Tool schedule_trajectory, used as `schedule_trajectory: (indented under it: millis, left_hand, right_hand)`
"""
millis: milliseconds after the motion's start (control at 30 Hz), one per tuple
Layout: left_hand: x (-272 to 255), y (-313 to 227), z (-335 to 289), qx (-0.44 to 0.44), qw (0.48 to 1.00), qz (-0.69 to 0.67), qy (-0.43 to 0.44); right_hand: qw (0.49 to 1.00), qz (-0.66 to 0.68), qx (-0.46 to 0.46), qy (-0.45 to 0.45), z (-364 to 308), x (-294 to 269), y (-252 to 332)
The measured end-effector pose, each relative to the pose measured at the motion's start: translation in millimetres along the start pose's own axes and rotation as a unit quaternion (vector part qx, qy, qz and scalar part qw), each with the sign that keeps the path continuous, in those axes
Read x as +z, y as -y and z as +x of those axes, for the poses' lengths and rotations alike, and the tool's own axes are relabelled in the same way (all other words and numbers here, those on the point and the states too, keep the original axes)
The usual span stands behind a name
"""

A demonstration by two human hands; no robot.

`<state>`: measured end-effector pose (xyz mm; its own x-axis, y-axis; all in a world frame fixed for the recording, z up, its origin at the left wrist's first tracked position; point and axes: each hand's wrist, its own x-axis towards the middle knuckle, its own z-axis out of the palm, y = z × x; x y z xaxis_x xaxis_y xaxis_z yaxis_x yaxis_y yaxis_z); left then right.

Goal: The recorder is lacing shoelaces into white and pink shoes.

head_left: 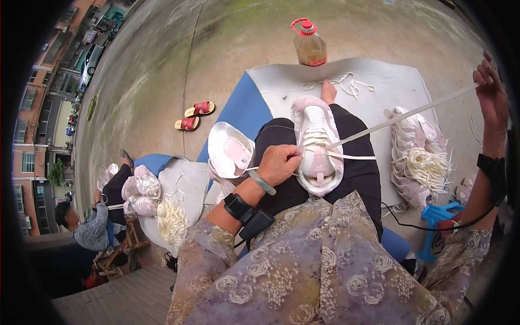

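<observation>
A pink and white sneaker (pixel 317 143) rests across my lap, its toe pointing away from me. White shoelace (pixel 401 122) runs through its eyelets and stretches taut up to the right. High at the right edge, my right hand (pixel 490 89) is closed on that long lace, with the arm raised. My left hand (pixel 279 165) is curled against the sneaker's left side, fingers pinched together. A short bit of white lace shows on either side of this fist, so it appears to grip the lace's other part. Its fingertips are partly hidden.
White shoes (pixel 230 149) lie left of my legs. Right of them, more sneakers (pixel 417 141) surround a lace bundle (pixel 428 165); a blue stool (pixel 433 227) stands nearby. An oil bottle (pixel 311 49) stands beyond the mat (pixel 390 81). Red slippers (pixel 199 109) lie left; another person (pixel 95 227) sits farther left.
</observation>
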<state>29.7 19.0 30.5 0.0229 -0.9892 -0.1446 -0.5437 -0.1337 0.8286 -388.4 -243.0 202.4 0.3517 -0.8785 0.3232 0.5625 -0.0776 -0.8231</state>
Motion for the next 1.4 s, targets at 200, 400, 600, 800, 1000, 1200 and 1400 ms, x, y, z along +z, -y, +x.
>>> schedule_trajectory:
  millis: [200,400,600,800,1000,1200,1400]
  left_hand:
    - [4.4,9.0,-2.2,-0.001,1.0,0.014,-0.022]
    - [9.7,13.9,-1.2,0.026,0.997,0.073,-0.02]
    - [9.1,7.0,-4.0,0.019,0.991,0.131,-0.023]
    - [7.7,9.3,-6.8,0.051,0.992,0.116,0.004]
    - [10.5,15.5,-7.7,0.074,0.993,0.088,-0.007]
    - [14.2,14.8,-5.8,0.04,0.998,0.042,-0.021]
    - [17.3,17.4,-2.4,0.055,0.997,0.03,-0.036]
  right_hand:
    - [0.993,-0.085,0.083,0.003,-10.6,15.0,-48.2]
    - [0.996,-0.051,0.071,-0.036,-22.5,-36.9,-51.8]
    - [0.994,-0.047,0.041,-0.093,-24.5,-62.8,-40.0]
    - [0.98,-0.043,0.138,-0.139,-50.0,-21.7,-89.5]
    - [0.916,-0.273,0.291,-0.028,-102.2,97.0,-179.6]
    - [0.881,-0.445,0.03,0.157,-150.4,142.4,-249.0]
    - [0.814,-0.544,-0.064,0.196,-152.2,153.1,-262.0]
